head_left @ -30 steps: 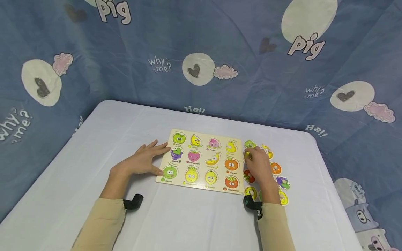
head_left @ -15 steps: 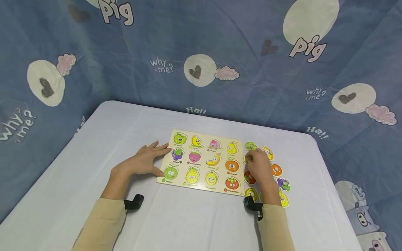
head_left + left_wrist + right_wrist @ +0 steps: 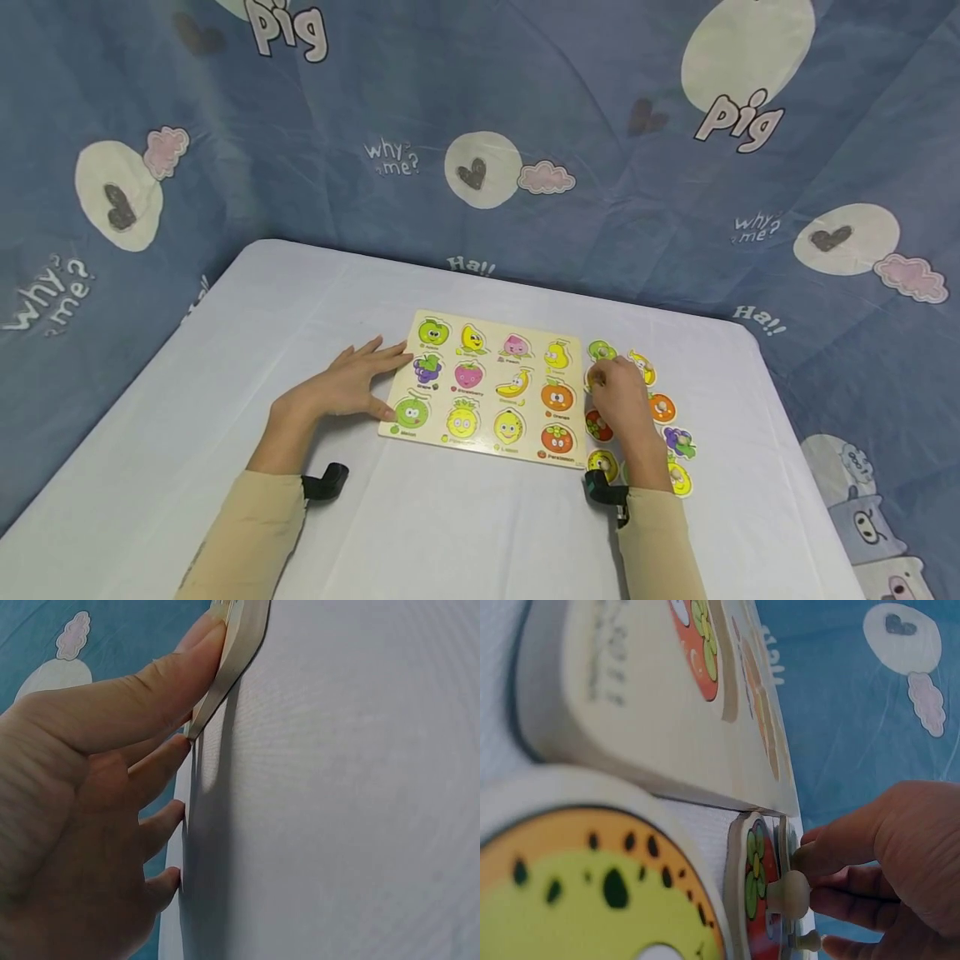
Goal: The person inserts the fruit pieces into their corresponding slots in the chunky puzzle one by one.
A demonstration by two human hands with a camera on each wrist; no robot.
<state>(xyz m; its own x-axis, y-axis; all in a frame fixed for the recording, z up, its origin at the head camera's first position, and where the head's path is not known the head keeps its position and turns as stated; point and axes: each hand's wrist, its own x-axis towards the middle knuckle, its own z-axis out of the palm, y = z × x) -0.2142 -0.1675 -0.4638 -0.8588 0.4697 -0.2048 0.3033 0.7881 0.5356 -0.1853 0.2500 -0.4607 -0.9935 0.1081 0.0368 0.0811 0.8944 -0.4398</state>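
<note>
A wooden fruit puzzle board (image 3: 483, 443) lies on the white table, with fruit pictures in rows. My left hand (image 3: 341, 383) has its fingers spread at the board's left edge, thumb resting on the near corner. At the right side my right hand (image 3: 621, 392) pinches a yellowish puzzle piece (image 3: 588, 381) between thumb and fingers; the hand hides most of it. Close below lies a red persimmon piece (image 3: 598, 426), whose wooden knob (image 3: 791, 894) stands out in the right wrist view. A green piece (image 3: 602, 350) lies just beyond the fingers.
More knobbed pieces lie right of the board: a banana (image 3: 642, 367), an orange (image 3: 662, 408), grapes (image 3: 678, 442) and a yellow one (image 3: 679, 481). A seeded yellow piece (image 3: 602, 464) sits beneath the right wrist. A blue printed cloth (image 3: 405, 217) hangs behind the table.
The head view has shifted slightly. The right fingers have drawn in closer together over the yellowish piece; the left hand keeps its place on the board.
</note>
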